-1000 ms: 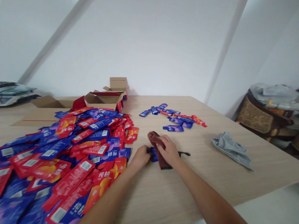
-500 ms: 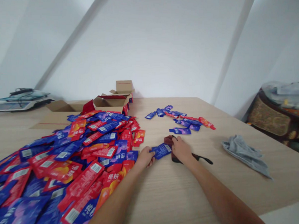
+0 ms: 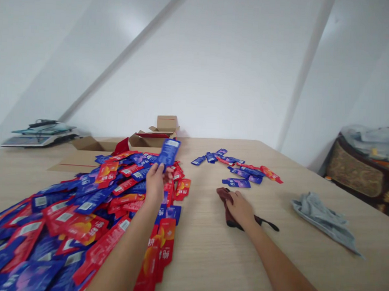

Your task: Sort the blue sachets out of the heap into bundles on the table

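Observation:
Pinched at its lower end in my left hand is a blue sachet, held up above the right edge of a large pile of red and blue sachets. White print and a pale label show on its near face. My right hand rests on the table with its fingers closed on a reddish-brown cloth. Part of that cloth is hidden beneath the hand. A dark item with a black strap sticks out from under the right wrist; its kind cannot be made out.
Open cardboard boxes stand behind the pile. Several loose sachets lie toward the table's back. A grey cloth is on the right, flat items are at the far left, and a patterned brown chair stands beyond the table's right edge.
My left hand has lifted the blue sachet away from the brown cloth, up and left over the pile. My right hand remains on the cloth. The view has tilted up slightly.

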Available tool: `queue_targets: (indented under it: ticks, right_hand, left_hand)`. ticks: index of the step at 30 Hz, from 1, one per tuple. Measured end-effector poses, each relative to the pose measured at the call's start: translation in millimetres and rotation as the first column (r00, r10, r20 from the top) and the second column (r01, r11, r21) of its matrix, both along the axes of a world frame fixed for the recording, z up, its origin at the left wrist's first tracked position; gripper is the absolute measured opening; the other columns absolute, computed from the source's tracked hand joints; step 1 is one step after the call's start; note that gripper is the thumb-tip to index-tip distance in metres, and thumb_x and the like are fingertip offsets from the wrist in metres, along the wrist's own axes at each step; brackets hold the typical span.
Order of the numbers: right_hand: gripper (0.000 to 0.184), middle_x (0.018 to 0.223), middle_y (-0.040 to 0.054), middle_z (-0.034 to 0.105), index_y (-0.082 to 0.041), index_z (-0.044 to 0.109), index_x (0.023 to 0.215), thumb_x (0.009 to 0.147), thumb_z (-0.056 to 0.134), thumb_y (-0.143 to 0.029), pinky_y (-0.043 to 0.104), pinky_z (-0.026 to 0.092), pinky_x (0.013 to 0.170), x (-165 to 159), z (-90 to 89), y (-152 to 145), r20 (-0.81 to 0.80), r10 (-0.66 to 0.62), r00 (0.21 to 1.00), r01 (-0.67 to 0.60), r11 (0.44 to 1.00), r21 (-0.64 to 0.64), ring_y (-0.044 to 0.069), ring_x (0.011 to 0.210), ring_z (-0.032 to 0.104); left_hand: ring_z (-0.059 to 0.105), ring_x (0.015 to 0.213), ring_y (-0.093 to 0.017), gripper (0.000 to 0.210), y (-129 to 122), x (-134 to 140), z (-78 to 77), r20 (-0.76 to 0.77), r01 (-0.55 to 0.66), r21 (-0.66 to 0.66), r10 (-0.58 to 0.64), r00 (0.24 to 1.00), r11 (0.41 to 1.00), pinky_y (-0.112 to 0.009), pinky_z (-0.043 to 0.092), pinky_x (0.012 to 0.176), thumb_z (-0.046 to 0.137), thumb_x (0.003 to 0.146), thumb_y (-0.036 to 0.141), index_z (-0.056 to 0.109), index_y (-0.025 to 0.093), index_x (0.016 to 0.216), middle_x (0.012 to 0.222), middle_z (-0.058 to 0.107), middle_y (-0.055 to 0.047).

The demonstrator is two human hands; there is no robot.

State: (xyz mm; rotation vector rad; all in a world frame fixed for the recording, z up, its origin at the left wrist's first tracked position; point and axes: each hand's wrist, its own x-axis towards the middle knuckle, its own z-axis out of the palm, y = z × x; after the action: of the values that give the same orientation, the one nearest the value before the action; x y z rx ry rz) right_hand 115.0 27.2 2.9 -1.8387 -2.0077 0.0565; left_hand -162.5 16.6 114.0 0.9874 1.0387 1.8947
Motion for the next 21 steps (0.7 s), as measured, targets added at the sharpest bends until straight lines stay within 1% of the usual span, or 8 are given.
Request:
queue_targets:
  ticks: [3, 6, 7, 9, 12, 16, 18, 21]
  right_hand:
    - [0.027, 0.102, 0.0049, 0.058, -0.024, 0.059, 0.105, 0.089, 0.039, -0.033, 0.026, 0.036, 0.069, 2.0, 1.5, 2.5, -0.091, 0.007, 0.996, -0.007, 1.0, -0.001, 0.017, 0.085, 0.058]
    - [0.029, 0.103, 0.0054, 0.059, -0.024, 0.059, 0.107, 0.088, 0.04, -0.032, 0.027, 0.038, 0.074, 7.2, 1.3, 7.1, -0.201, -0.015, 0.98, 0.021, 0.999, 0.026, 0.019, 0.091, 0.057]
    - [0.03, 0.104, 0.0057, 0.058, -0.023, 0.059, 0.109, 0.087, 0.04, -0.033, 0.027, 0.038, 0.076, 9.8, 1.1, 8.9, -0.24, -0.033, 0.97, 0.045, 0.998, 0.044, 0.019, 0.093, 0.057]
    - [0.031, 0.107, 0.0064, 0.058, -0.023, 0.058, 0.11, 0.087, 0.04, -0.033, 0.028, 0.039, 0.078, 16.3, 0.9, 12.7, -0.321, -0.078, 0.944, 0.113, 0.989, 0.092, 0.02, 0.095, 0.056]
    - [0.031, 0.105, 0.0074, 0.058, -0.021, 0.059, 0.106, 0.086, 0.039, -0.034, 0.03, 0.04, 0.082, 26.4, 0.5, 18.6, -0.442, -0.124, 0.889, 0.217, 0.962, 0.165, 0.021, 0.097, 0.055]
    - [0.031, 0.101, 0.008, 0.058, -0.019, 0.059, 0.102, 0.086, 0.037, -0.034, 0.031, 0.041, 0.084, 32.6, -1.4, 24.4, -0.576, -0.104, 0.811, 0.282, 0.932, 0.229, 0.021, 0.095, 0.056]
    - [0.031, 0.101, 0.008, 0.058, -0.019, 0.059, 0.102, 0.086, 0.037, -0.033, 0.031, 0.041, 0.085, 31.3, -2.5, 25.7, -0.612, -0.058, 0.789, 0.269, 0.928, 0.258, 0.021, 0.095, 0.056]
    - [0.031, 0.105, 0.0079, 0.057, -0.019, 0.057, 0.106, 0.085, 0.038, -0.032, 0.031, 0.041, 0.087, 27.5, -3.1, 26.2, -0.623, 0.007, 0.782, 0.223, 0.93, 0.291, 0.02, 0.098, 0.054]
  left_hand:
    - [0.057, 0.046, -0.01, 0.029, 19.4, 3.5, -6.9, 0.013, 0.026, -0.053, -0.025, 1.0, 0.998, -0.018, 0.042, 0.041, 0.059, 0.075, 0.041, 0.046, 0.016, 0.084, 0.068, 0.066, -0.003]
    - [0.06, 0.05, -0.011, 0.03, 48.3, 36.5, -41.5, -0.206, 0.112, -0.288, -0.176, 0.963, 0.951, -0.021, 0.044, 0.044, 0.05, 0.083, 0.035, 0.047, 0.012, 0.103, 0.08, 0.069, -0.009]
    - [0.062, 0.054, -0.012, 0.033, 59.0, 51.3, -54.8, -0.327, 0.106, -0.374, -0.238, 0.915, 0.921, -0.022, 0.046, 0.047, 0.046, 0.086, 0.031, 0.045, 0.011, 0.111, 0.087, 0.069, -0.012]
    - [0.066, 0.068, -0.013, 0.039, 80.3, 82.5, -78.8, -0.576, 0.043, -0.48, -0.353, 0.737, 0.876, -0.023, 0.049, 0.056, 0.039, 0.089, 0.026, 0.039, 0.008, 0.124, 0.099, 0.068, -0.015]
    - [0.065, 0.09, -0.018, 0.043, 108.7, 126.7, -101.8, -0.728, -0.007, -0.485, -0.399, 0.557, 0.875, -0.025, 0.048, 0.072, 0.044, 0.087, 0.024, 0.043, 0.006, 0.126, 0.108, 0.065, -0.016]
    - [0.046, 0.121, -0.025, 0.045, 136.9, 172.8, -112.6, -0.845, -0.04, -0.398, -0.349, 0.405, 0.917, -0.029, 0.034, 0.096, 0.055, 0.081, 0.03, 0.052, 0.009, 0.121, 0.128, 0.053, -0.018]
    - [0.042, 0.124, -0.028, 0.048, 146.6, 189.3, -114.6, -0.879, -0.058, -0.374, -0.334, 0.34, 0.926, -0.031, 0.031, 0.099, 0.059, 0.078, 0.035, 0.054, 0.01, 0.119, 0.129, 0.052, -0.017]
    - [0.048, 0.115, -0.029, 0.044, 155.1, 205.7, -116.9, -0.918, -0.131, -0.365, -0.334, 0.214, 0.922, -0.034, 0.034, 0.093, 0.057, 0.077, 0.043, 0.059, 0.014, 0.11, 0.119, 0.057, -0.015]
